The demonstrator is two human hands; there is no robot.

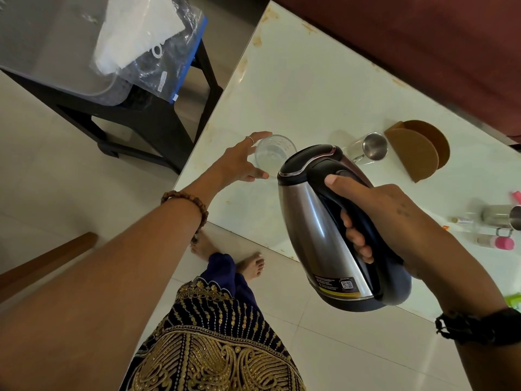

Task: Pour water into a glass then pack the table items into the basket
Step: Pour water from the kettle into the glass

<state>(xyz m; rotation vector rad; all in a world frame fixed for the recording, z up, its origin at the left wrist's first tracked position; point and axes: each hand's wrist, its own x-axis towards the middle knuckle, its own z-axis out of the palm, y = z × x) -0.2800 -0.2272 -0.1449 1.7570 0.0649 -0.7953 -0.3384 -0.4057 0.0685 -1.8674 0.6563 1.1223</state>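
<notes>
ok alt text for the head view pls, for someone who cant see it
A right hand tilts a steel kettle toward a clear glass steadied by the left hand on a white table. Steel cups and small bottles lie farther right.

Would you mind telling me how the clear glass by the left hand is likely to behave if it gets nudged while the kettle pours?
The glass stands upright near the table edge, so a hard nudge might send it off. It looks thin and clear, so probably fragile. The glossy tabletop suggests it may slide rather than tip. The left hand seems placed to steady it.
</notes>
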